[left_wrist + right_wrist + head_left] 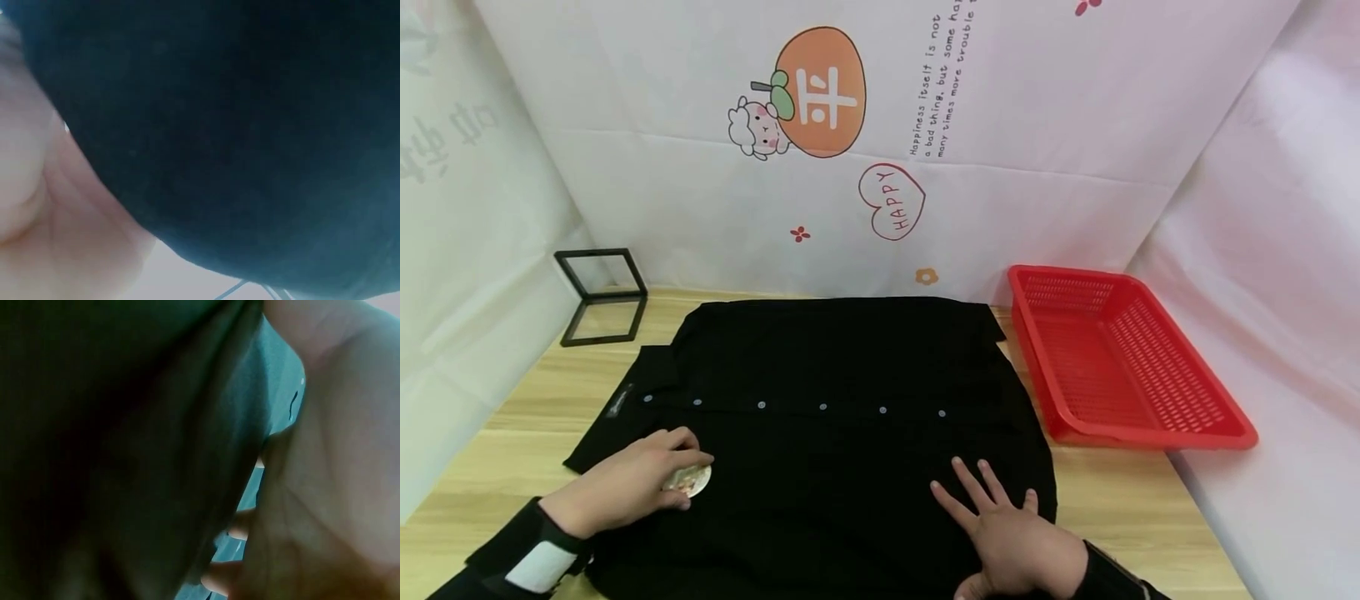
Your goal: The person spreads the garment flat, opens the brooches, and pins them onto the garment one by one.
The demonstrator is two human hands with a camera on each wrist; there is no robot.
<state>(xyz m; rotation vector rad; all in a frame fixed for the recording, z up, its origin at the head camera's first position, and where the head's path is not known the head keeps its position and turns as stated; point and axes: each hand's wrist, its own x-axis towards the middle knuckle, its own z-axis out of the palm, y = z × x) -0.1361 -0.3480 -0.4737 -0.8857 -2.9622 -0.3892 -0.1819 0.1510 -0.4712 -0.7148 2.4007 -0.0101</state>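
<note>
A black button-up shirt (850,358) lies spread over the table with its row of pale buttons running left to right. In the head view my left hand (640,475) grips a small round disc (691,481), with a pale rim and a mottled face, low over the shirt's left part. My fingers hide much of that disc. At the lower right my right hand (1011,533) rests on the shirt with its fingers spread. Dark cloth (219,125) fills most of the left wrist view. Similar dark folds (125,456) cover much of the right wrist view.
A red plastic basket (1045,392) with perforated walls stands right of the shirt. At the back left is a black open frame stand (601,297). White printed cloth (1000,108) hangs behind the wooden table (1120,492) and along both sides.
</note>
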